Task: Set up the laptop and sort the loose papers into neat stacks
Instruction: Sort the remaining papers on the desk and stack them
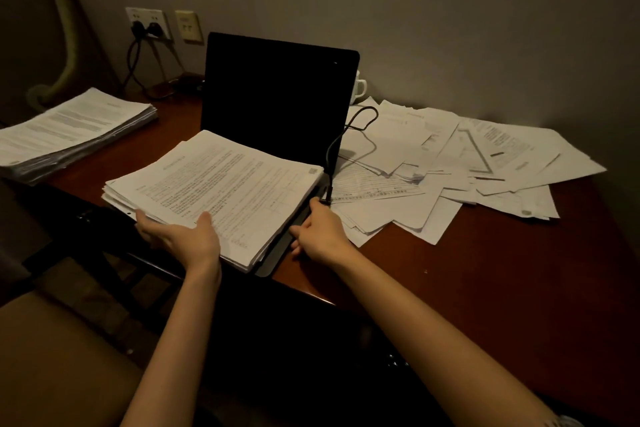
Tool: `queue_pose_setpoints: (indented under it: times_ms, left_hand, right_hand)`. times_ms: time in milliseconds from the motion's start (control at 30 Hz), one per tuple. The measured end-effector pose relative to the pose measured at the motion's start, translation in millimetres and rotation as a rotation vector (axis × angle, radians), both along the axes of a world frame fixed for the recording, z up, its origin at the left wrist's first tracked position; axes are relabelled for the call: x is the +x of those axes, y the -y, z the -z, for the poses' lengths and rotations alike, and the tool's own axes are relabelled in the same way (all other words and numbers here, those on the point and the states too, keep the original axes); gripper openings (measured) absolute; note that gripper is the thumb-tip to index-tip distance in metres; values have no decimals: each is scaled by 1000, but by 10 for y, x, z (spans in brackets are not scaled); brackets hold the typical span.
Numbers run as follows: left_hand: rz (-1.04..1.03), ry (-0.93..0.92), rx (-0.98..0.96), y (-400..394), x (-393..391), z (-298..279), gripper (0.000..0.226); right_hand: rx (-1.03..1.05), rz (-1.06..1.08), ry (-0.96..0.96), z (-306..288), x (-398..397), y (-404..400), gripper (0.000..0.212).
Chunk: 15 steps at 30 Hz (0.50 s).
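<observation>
A black laptop stands open on the wooden desk, its screen dark. A thick stack of printed papers lies over its keyboard. My left hand holds the stack's near edge, thumb on top and fingers beneath. My right hand pinches the plug of a black cable at the laptop's right side; whether the plug is seated I cannot tell. Loose papers lie scattered to the right. Another neat stack sits at the far left.
A white mug stands behind the laptop's right edge. Wall sockets with black plugs and cords sit at the back left, beside a padded pipe. The desk's front edge runs just under my forearms.
</observation>
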State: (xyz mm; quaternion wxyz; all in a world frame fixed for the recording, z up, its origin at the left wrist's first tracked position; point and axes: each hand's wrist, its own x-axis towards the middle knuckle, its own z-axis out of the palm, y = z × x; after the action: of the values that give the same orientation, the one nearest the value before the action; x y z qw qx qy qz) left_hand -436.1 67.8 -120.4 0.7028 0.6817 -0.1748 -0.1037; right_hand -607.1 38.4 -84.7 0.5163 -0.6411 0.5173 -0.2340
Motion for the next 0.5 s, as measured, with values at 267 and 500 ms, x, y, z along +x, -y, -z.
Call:
queue_pose_setpoints:
  times_ms: [267, 500]
  left_hand:
    - [-69, 517, 137, -126, -247, -280, 73]
    - [594, 873, -73, 289, -1170, -403, 29]
  right_hand:
    - [23, -15, 181, 75, -225, -11, 60]
    - [-123, 222, 141, 50, -872, 120, 28]
